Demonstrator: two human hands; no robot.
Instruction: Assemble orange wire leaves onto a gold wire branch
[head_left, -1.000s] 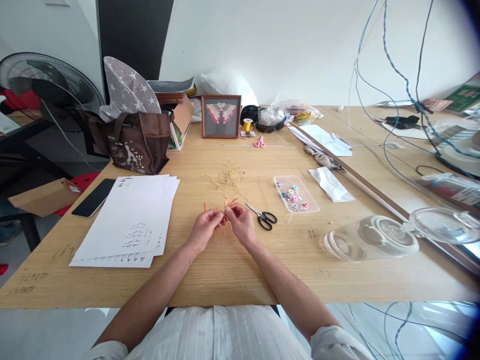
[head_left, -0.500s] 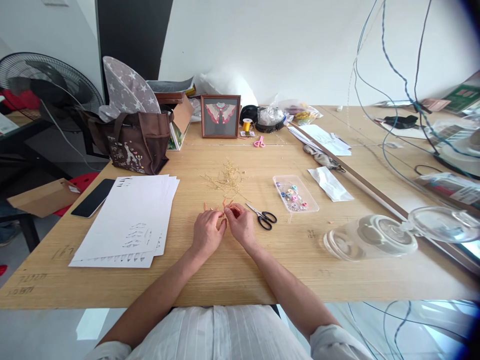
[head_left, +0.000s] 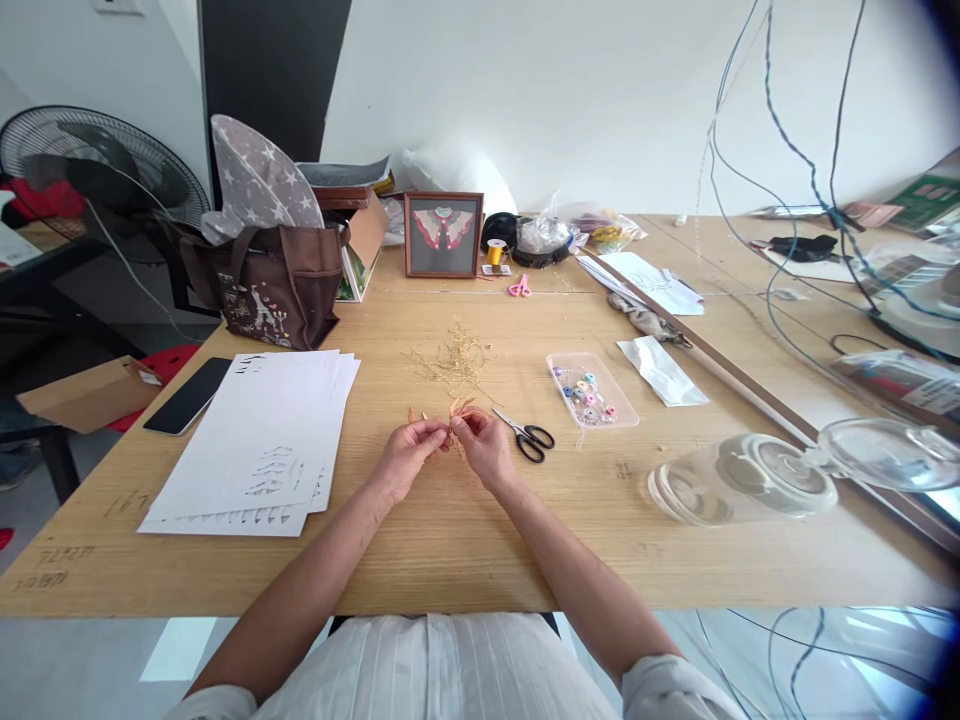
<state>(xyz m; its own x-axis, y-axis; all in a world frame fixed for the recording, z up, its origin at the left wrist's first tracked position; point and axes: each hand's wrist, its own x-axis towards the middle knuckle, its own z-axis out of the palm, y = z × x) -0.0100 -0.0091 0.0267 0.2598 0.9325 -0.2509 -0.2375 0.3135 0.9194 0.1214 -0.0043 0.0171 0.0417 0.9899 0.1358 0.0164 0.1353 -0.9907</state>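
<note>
My left hand [head_left: 407,452] and right hand [head_left: 486,450] pinch the orange petal sprig [head_left: 454,406] between them, near the black-handled scissors [head_left: 520,429]; uneven pulling from 2 sides could bend its slender tips.

On the tabletop [head_left: 420,570], a brown bag [head_left: 289,295] stands left of a framed picture [head_left: 442,240]; a dark phone [head_left: 187,397] lies near the left edge
</note>
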